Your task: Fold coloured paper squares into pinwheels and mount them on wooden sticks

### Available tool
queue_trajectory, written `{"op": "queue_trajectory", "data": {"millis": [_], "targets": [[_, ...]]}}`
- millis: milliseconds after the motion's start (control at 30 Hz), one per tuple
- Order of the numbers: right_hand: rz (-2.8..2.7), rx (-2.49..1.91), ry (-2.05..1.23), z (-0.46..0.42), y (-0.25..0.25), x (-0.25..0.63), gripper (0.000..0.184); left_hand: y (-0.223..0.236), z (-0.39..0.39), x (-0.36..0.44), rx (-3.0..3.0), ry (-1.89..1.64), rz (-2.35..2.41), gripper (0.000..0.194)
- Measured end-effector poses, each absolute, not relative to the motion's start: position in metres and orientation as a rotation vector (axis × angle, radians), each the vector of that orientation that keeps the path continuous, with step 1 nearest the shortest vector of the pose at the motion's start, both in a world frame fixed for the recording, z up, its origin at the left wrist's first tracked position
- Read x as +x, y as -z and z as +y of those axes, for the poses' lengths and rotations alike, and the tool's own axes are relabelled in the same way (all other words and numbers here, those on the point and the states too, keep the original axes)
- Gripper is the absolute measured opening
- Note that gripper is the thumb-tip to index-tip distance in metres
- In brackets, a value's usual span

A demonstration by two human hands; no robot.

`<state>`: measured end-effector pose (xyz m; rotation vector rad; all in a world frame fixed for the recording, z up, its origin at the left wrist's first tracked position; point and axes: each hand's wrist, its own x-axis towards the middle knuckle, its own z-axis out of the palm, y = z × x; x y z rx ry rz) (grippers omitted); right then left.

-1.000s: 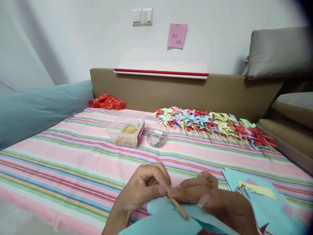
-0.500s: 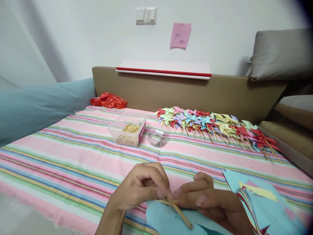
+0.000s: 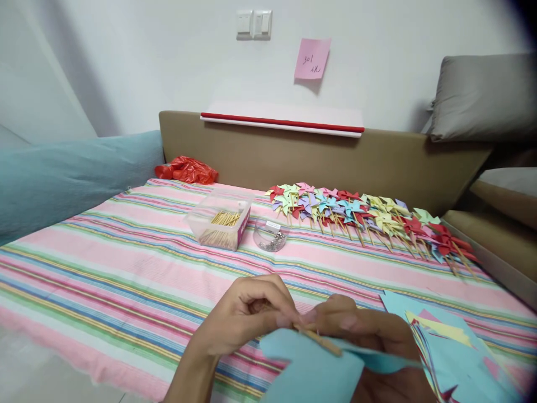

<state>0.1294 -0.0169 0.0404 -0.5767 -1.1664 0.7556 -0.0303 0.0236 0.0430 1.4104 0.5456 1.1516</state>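
Note:
Both of my hands meet at the front, over the striped cloth. Between thumb and forefinger, my left hand (image 3: 255, 310) pinches the upper end of a short wooden stick (image 3: 323, 342). My right hand (image 3: 364, 330) is closed beside it, its fingertips at the same end of the stick and against a blue paper pinwheel (image 3: 316, 372). The stick lies slanted across the pinwheel, its rounded free end pointing down and right. Fingers hide the spot where stick and paper meet.
A clear plastic box (image 3: 218, 224) of sticks stands beyond my hands, next to a round clear tub (image 3: 271, 235) of small metal pins. Finished pinwheels (image 3: 361, 212) lie in rows at the back right. Coloured paper sheets (image 3: 453, 347) are stacked at the right; a red plastic bag (image 3: 188, 169) sits back left.
The blue pinwheel has turned and tilted in my hands, and the stick now lies flatter, more to the right. My right-hand fingers have curled in closer. The view has shifted slightly.

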Motion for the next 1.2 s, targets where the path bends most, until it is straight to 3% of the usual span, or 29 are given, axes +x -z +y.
{"op": "queue_trajectory", "data": {"millis": [233, 367, 567, 800, 933, 1200], "targets": [[-0.766, -0.988, -1.03, 0.007, -0.04, 0.139, 0.034, -0.045, 0.028, -0.023, 1.372, -0.872, 0.75, 0.023], [-0.684, -1.005, -1.099, 0.023, -0.031, 0.15, 0.043, -0.041, 0.031, -0.02, 1.329, -0.743, 0.824, 0.029], [-0.731, -1.093, -1.171, 0.031, -0.021, 0.156, 0.049, -0.02, 0.043, -0.003, 1.017, -1.126, 0.907, 0.023], [-1.415, -1.103, -1.346, 0.026, 0.003, 0.141, 0.04, -0.011, 0.045, 0.013, 0.759, -1.308, 0.914, 0.032], [-1.462, -1.071, -1.285, 0.025, 0.008, 0.13, 0.039, -0.009, 0.042, 0.015, 0.735, -1.282, 0.939, 0.041], [-1.481, -1.119, -1.199, 0.024, 0.008, 0.135, 0.039, -0.01, 0.043, 0.021, 0.916, -1.218, 0.921, 0.039]]}}
